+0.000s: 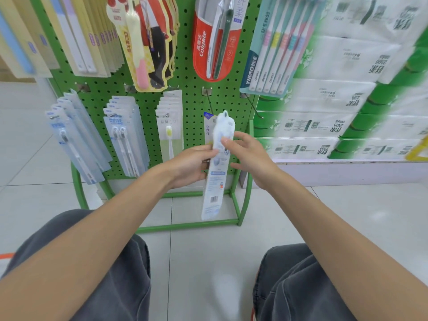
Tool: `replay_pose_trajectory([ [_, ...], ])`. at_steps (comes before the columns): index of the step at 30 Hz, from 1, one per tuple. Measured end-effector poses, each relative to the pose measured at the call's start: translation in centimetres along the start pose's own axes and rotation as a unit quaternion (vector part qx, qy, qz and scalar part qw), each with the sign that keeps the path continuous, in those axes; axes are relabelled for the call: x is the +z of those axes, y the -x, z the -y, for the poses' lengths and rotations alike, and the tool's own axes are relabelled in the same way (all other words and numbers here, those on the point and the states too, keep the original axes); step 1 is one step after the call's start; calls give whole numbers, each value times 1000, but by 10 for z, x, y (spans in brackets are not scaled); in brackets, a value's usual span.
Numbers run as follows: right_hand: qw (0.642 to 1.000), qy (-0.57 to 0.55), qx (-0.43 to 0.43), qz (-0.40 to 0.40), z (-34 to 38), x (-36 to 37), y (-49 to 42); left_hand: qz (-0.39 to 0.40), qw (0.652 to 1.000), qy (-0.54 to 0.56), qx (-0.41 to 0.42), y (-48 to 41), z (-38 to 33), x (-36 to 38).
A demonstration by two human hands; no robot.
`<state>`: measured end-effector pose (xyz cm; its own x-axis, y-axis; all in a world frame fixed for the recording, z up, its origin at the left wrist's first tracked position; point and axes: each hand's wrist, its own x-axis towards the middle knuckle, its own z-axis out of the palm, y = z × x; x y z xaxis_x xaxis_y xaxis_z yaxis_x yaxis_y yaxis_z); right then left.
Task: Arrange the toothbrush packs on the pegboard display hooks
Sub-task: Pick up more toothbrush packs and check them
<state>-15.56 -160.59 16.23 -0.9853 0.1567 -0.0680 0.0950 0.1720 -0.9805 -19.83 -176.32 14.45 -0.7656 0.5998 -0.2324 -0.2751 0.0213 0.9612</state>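
Two knees; left grip, right grip hold one toothbrush pack.

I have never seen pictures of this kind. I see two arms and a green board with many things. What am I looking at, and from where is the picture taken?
There is no machine here. One camera sits on a person's head and looks down, so the arms and knees are the person's own. The person faces a green pegboard in a shop. Most hooks carry hanging packs; one bare hook is at the lower right. To the right stand stacked tissue packs. The left hand grips a long toothbrush pack, barcode toward the camera. The right hand lays its thumb on it; whether its fingers pinch is unclear.
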Motion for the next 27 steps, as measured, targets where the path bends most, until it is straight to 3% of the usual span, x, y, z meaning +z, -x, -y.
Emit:
replay_pose_trajectory([
  [2,999,3,-20,24,-5,6,0,48,998,-33,15,-1,3,2],
  [4,999,10,-48,8,-6,5,1,42,998,-46,13,0,4,2],
  [9,994,-101,-24,37,-5,-2,0,-125,986,-100,45,-2,-1,-2],
  [13,987,-146,6,69,-2,-2,2,-86,991,-102,30,0,-2,-1],
  [20,983,-184,11,-7,4,-10,-2,-126,982,-127,68,2,-2,-2],
  [27,983,-183,29,-9,5,-16,-3,-123,980,-142,70,1,2,1],
])
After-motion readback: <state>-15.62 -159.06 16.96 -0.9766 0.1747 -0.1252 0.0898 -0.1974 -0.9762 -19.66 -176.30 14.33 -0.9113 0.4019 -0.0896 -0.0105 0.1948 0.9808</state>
